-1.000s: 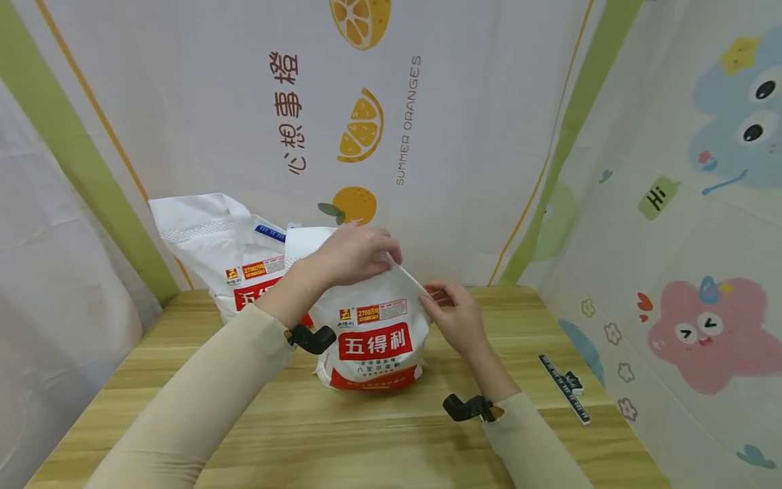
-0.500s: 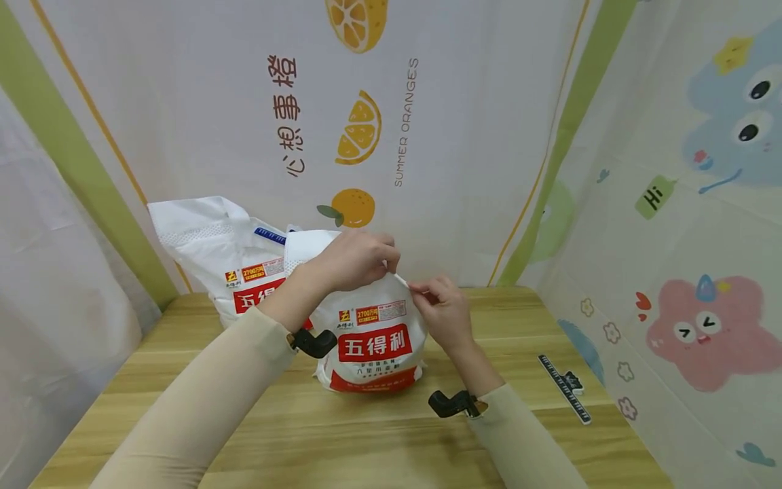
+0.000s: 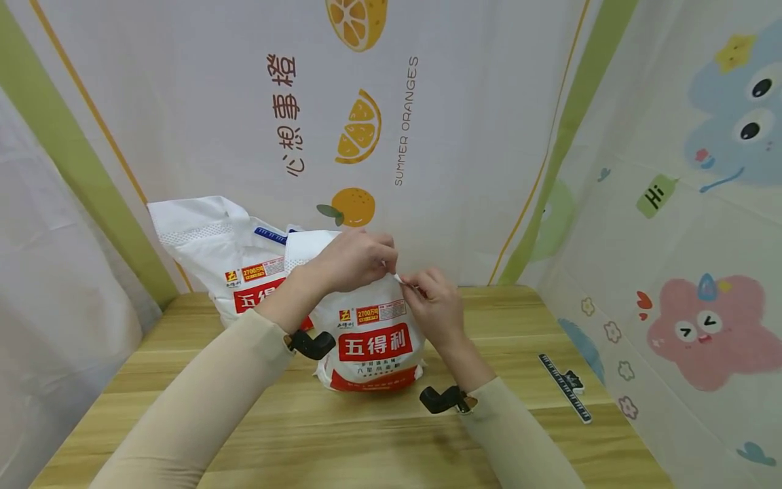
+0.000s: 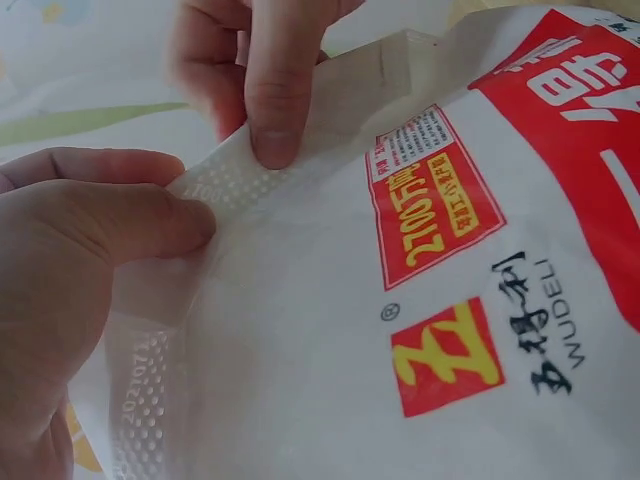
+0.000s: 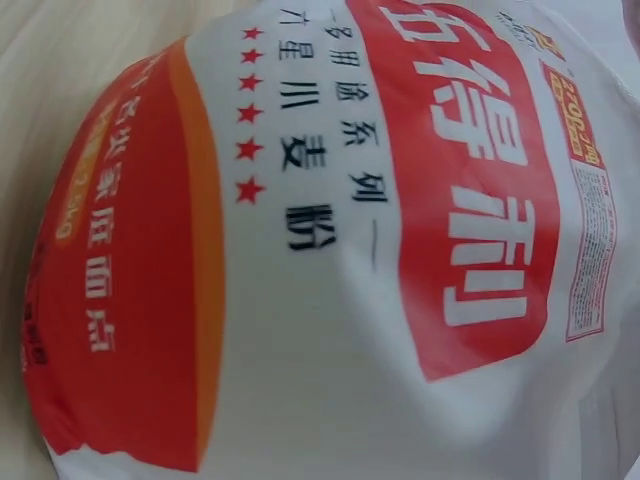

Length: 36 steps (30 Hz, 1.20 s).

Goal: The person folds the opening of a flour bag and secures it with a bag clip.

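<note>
So, far left on the wooden table (image 3: 293, 438) there's the back bag (image 3: 222, 255): white, red label, tall crumpled top leaning left, dotted band near the upper edge. A blue clip (image 3: 270, 235) sits along its sloping top. Partly in front of it, toward the middle of the table, is the front bag (image 3: 369, 333), same kind, standing upright and plump. White body, big red block with white characters, small yellow-and-red logo above, red stars and a red band at the bottom. Its top is folded over, with a white corner poking up on the left. Print says wheat flour, but the bag's opaque, so I can't see what's in it.

Left hand (image 3: 356, 259) is pinching the folded top edge, thumb pressed on the fold. Right hand (image 3: 436, 305) is just beside it, thumb and fingers pinching the right end of that same edge, near the dotted strip. Over on the right, well apart from the bags, a black clip (image 3: 565, 388) lies at a slant on the table.
</note>
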Each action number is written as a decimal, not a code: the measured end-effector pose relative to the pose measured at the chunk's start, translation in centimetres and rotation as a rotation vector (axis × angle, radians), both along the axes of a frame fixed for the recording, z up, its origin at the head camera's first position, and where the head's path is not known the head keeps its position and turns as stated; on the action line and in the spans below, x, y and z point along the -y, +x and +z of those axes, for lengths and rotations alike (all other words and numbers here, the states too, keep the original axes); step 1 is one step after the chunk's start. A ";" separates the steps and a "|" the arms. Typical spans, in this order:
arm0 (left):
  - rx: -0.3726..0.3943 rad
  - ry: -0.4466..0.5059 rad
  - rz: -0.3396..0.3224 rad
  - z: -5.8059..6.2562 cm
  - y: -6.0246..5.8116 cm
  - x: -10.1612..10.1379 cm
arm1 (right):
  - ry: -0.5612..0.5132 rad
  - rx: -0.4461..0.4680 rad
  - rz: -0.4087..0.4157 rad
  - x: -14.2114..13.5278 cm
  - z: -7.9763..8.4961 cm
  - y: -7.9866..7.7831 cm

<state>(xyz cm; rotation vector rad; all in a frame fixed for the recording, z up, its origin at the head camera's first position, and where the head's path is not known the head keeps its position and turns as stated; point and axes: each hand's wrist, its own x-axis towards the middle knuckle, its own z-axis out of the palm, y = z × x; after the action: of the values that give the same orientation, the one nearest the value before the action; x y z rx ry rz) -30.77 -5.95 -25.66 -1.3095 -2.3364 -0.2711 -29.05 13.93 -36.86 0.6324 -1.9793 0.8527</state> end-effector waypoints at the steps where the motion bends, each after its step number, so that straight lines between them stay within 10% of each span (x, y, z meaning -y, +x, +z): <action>1: 0.002 0.004 -0.002 0.0 0.0 0.1 | 0.010 -0.003 0.002 0.0 -0.1 0.0; 36: 0.105 0.033 0.009 -0.3 -0.6 0.9 | 0.017 0.045 0.137 -5.7 -5.3 -0.7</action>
<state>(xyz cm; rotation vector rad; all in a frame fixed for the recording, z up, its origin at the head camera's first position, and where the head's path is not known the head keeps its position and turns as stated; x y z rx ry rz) -31.40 -6.82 -25.91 -1.2976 -2.4135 -0.3820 -29.75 19.60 -42.17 0.7717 -2.0025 0.9411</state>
